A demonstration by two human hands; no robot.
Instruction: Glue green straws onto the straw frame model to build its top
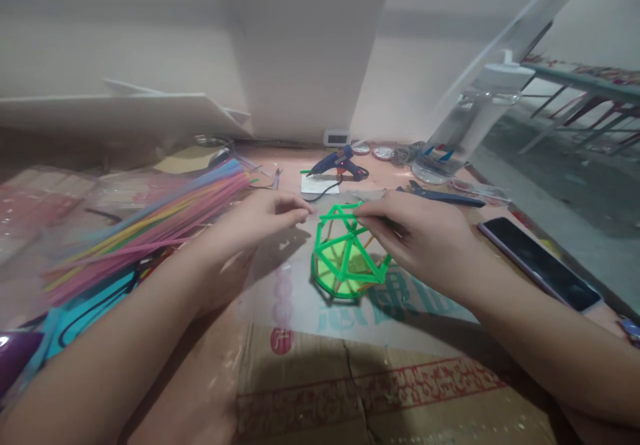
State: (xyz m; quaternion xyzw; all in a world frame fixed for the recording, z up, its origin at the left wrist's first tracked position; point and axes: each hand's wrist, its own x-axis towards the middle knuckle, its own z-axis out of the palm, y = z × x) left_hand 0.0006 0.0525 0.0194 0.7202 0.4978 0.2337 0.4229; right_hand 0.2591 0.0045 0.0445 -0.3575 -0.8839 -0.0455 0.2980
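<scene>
A green frame of straws (345, 255), shaped like a faceted ball, stands on printed cardboard (310, 365) in the middle. My right hand (415, 235) is closed, pinching the frame's top edge between thumb and fingers. My left hand (260, 215) hovers just left of the frame's top, fingers curled together at the tips; whether it holds anything is too blurred to make out. Both forearms reach in from the bottom corners.
A pile of coloured straws (165, 221) lies at the left. A blue glue gun (340, 163) rests behind the frame, blue pliers (440, 195) and a clear water bottle (465, 131) at the right. A dark phone (540, 261) lies near the right edge.
</scene>
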